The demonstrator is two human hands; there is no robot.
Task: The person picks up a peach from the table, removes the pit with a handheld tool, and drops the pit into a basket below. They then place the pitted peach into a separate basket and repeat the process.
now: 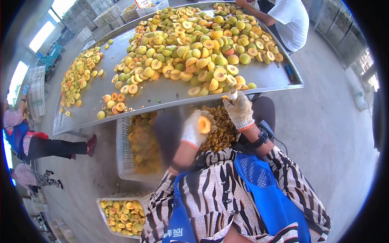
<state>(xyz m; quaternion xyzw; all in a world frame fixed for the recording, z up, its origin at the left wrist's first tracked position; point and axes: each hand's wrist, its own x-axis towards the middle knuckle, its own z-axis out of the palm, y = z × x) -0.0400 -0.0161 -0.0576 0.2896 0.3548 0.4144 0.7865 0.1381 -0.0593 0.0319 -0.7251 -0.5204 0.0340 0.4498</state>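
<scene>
My left hand (192,131), in a white work glove, is closed around a yellow peach half (204,124), cut face up. In my right hand (240,110), also gloved, is a short tool with a shiny metal end (232,94); its exact kind is hard to make out. Both hands are just below the near edge of the metal table (158,106). Beneath and between them is a heap of small brown-yellow scraps (221,125), seemingly pits. Across the tabletop spreads a large pile of whole and halved peaches (182,44).
A white crate (122,150) of peach halves stands under the table at left, and another crate (121,216) lower down. A dark-handled tool (289,73) lies at the table's right corner. One person (289,24) sits at the far right; others are at left.
</scene>
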